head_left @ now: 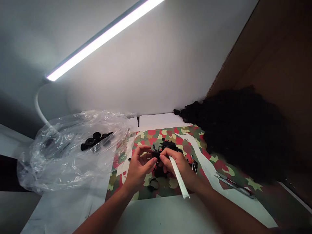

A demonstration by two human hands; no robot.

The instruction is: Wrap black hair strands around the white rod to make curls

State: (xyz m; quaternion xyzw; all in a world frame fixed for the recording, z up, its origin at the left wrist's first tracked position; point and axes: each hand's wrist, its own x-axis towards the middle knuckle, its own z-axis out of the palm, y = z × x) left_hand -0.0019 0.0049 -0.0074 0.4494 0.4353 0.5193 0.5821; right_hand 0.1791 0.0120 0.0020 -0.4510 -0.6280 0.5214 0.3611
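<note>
My left hand (141, 164) is closed, its thumb and fingers pinching a small black part (156, 154) over the middle of the camouflage-patterned sheet (140, 195). My right hand (177, 162) grips a flat white stick-like tool (179, 178), whose long end points back towards me. Its other end is hidden by my fingers, close beside the black part. Black scraps (168, 145) lie just beyond my hands, with more below them. Nearer to me a thin black ring (153, 184) rests on the sheet.
A clear plastic bag (73, 169) with several round black parts (90, 141) spreads at the left. A large heap of black pieces (243, 133) leans against cardboard (278, 65) at the right. Metal snips (236, 186) lie below the heap. A bar lamp (104, 39) hangs above.
</note>
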